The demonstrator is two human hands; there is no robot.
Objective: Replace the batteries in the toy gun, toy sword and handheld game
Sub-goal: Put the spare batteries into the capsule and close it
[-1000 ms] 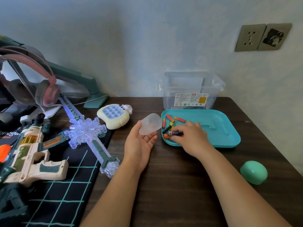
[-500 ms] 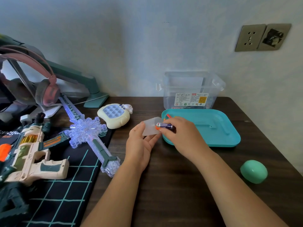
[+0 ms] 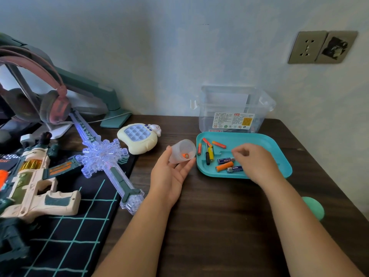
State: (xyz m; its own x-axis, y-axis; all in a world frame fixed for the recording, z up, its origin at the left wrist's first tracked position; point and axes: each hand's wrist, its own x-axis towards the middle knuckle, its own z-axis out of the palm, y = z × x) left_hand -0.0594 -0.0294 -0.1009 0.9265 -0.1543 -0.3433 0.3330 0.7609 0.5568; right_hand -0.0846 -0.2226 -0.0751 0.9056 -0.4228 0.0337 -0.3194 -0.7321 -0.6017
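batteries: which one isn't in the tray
The orange-ended battery inside the clear cup that the left hand holds; the others in view lie loose in the teal tray.

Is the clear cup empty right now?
Not empty: the clear cup, held in the left hand, shows one battery inside.

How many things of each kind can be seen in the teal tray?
Orange batteries: 4
Dark blue batteries: 2
Yellow-handled screwdriver: 1
Total: 7 visible; the right hand hides part of the tray.
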